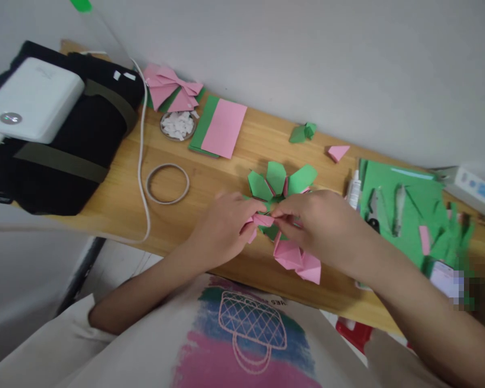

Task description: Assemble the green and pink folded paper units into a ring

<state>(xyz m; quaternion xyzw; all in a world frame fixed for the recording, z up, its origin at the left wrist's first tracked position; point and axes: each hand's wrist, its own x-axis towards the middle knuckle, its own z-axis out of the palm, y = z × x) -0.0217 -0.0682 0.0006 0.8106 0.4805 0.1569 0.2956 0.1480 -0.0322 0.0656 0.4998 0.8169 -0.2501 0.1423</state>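
Both hands meet over a folded paper flower with green petals (275, 177) and pink folded pieces (297, 258) at its near side. My left hand (226, 229) pinches a small pink folded paper piece (262, 220) at the flower's left edge. From the other side, my right hand (319, 226) has its thumb and fingertips closed on the right end of that same pink piece. The flower's middle is partly covered by my fingers, so how the pieces join there is hidden.
At the back lie pink folded papers (167, 86), a dish of white scraps (178, 125), and stacked pink and green sheets (225, 128). A tape ring (167, 184) and white cable (142, 161) are left. Right are a glue bottle (353, 189), green sheets (404, 188) and a cutter (374, 207).
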